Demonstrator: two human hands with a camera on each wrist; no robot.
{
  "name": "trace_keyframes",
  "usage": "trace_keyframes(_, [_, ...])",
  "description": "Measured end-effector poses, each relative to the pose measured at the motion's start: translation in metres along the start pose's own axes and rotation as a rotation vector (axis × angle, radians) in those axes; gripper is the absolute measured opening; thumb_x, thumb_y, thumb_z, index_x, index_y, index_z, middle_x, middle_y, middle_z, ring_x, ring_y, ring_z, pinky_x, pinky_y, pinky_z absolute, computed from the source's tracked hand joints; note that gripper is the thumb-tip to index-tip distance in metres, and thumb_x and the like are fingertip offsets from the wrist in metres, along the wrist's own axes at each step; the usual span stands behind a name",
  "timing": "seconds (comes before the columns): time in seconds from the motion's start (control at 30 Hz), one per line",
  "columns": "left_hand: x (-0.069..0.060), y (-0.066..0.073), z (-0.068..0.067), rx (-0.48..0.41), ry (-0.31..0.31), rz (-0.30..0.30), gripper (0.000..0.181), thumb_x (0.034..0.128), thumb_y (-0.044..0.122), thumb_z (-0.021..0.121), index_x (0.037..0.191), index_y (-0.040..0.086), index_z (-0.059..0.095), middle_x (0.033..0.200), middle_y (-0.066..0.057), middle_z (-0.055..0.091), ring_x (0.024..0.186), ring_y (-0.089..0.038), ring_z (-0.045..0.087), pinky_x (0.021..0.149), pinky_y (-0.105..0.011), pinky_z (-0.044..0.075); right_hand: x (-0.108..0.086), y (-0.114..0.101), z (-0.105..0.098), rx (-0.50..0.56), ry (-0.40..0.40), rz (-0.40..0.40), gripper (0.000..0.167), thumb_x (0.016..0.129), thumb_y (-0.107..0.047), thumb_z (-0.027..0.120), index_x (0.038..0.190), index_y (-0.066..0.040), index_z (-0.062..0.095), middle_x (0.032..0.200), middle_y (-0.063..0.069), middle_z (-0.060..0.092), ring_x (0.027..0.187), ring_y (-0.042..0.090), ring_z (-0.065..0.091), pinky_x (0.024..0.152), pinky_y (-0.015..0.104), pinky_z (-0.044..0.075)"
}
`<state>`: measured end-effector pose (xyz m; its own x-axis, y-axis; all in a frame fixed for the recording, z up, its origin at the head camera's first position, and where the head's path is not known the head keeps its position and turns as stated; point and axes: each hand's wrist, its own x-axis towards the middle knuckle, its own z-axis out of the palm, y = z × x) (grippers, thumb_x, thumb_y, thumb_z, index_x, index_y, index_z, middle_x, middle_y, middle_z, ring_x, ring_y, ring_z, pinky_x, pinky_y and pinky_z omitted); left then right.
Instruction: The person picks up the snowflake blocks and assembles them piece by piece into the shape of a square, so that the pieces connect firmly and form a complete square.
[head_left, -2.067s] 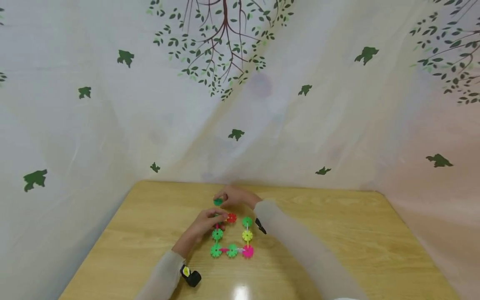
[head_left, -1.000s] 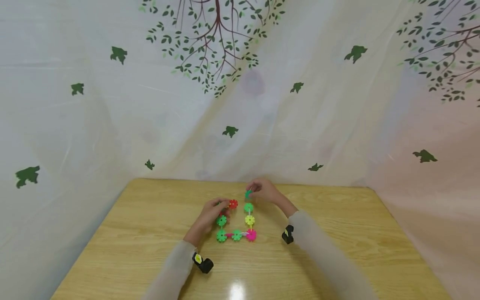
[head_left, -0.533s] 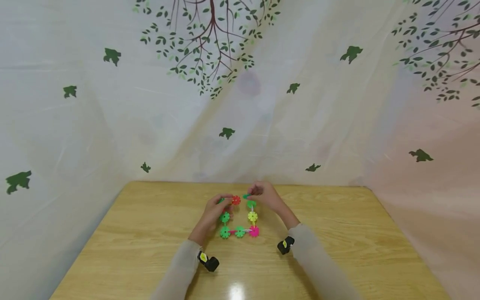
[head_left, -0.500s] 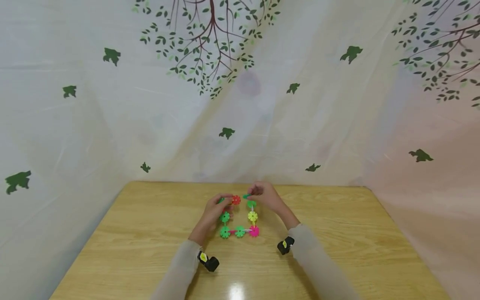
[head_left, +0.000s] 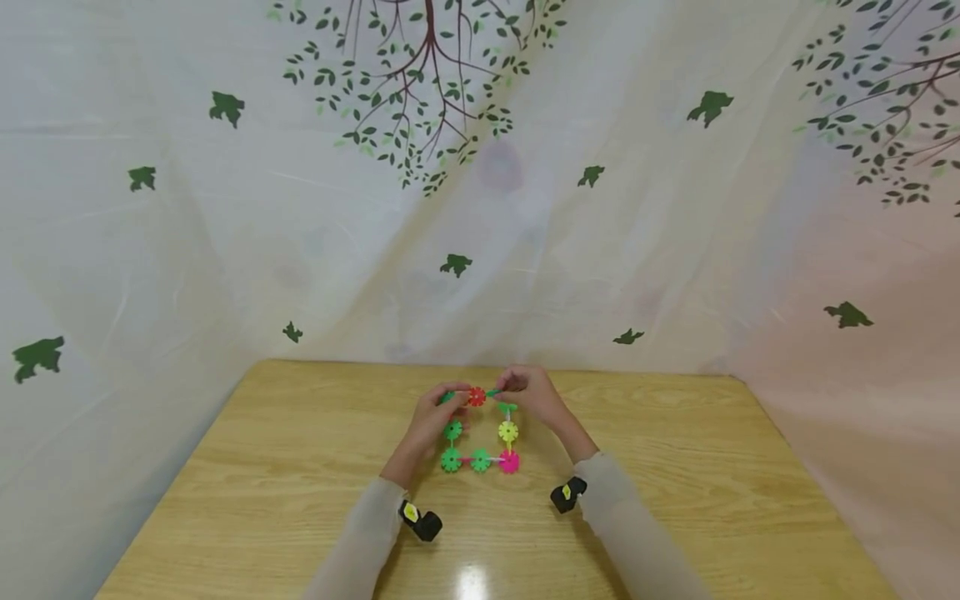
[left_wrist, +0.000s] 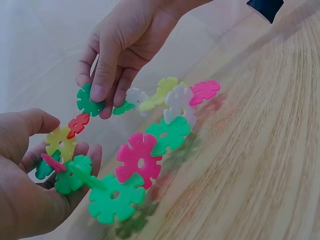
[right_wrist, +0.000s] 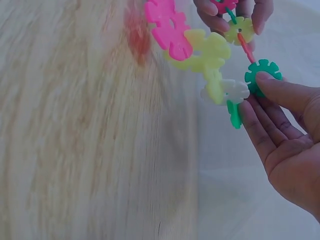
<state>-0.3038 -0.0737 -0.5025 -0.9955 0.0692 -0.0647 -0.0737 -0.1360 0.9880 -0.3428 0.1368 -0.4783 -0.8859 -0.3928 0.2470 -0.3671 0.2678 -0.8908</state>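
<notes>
Slotted plastic snowflake discs are joined edge to edge in a nearly square chain above the table. My left hand [head_left: 431, 421] grips the chain's far left corner, around a yellow disc [left_wrist: 61, 142] and green discs. From there a red disc [head_left: 477, 397] points right. My right hand [head_left: 531, 393] pinches a dark green disc [right_wrist: 262, 75] between thumb and fingers. Its edge meets the red disc; whether the slots are engaged I cannot tell. Just below the right fingers is the other chain end, a brighter green disc [right_wrist: 234, 114] on a white disc [right_wrist: 233, 91].
The chain's near side runs from a green disc [head_left: 451, 460] to a pink disc [head_left: 509, 461]. Beneath it is a wooden table [head_left: 675, 500], with a printed cloth backdrop [head_left: 375, 250] behind. Each wrist wears a black camera, such as the left one [head_left: 425, 523].
My right hand has carried the dark green disc from the far left over to the right, then up against the red disc. My left hand has shifted the chain slightly away from me.
</notes>
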Motion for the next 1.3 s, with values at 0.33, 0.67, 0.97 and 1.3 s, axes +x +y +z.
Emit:
trace_keyframes(0.33, [0.003,-0.002,0.000,0.008,-0.005,-0.002,0.033,0.1002,0.016,0.065,0.126,-0.004,0.064,0.115,-0.013,0.067,0.093,-0.024,0.068,0.079,-0.038,0.062,0.001,0.000,0.000,0.037,0.011,0.003,0.011,0.087,0.005,0.075,0.094,0.009,0.068,0.095,0.027,0.071,0.082,0.014,0.070,0.073,0.020,0.057])
trace_keyframes(0.67, [0.006,-0.004,0.003,-0.018,0.009,-0.008,0.032,0.0985,0.017,0.068,0.123,-0.003,0.066,0.105,-0.007,0.072,0.094,-0.023,0.071,0.077,-0.034,0.062,-0.001,0.000,-0.001,0.120,0.080,0.081,0.012,0.087,0.005,0.075,0.095,0.011,0.068,0.095,0.022,0.073,0.079,0.006,0.069,0.074,0.022,0.058])
trace_keyframes(0.97, [0.010,-0.001,0.005,-0.022,0.002,0.003,0.032,0.0980,0.014,0.068,0.124,-0.004,0.065,0.111,-0.008,0.068,0.096,-0.019,0.069,0.089,-0.046,0.061,-0.001,0.007,-0.001,0.223,0.149,0.105,0.012,0.085,0.009,0.075,0.093,0.011,0.067,0.094,0.020,0.076,0.078,0.007,0.072,0.075,0.024,0.059])
trace_keyframes(1.3, [0.010,-0.003,0.005,-0.054,0.006,0.006,0.032,0.0971,0.013,0.070,0.124,-0.005,0.065,0.106,-0.004,0.067,0.093,-0.017,0.069,0.088,-0.044,0.061,-0.006,0.009,0.000,0.162,0.171,0.101,0.015,0.086,0.001,0.079,0.096,0.008,0.071,0.098,0.022,0.075,0.080,0.009,0.071,0.077,0.023,0.058])
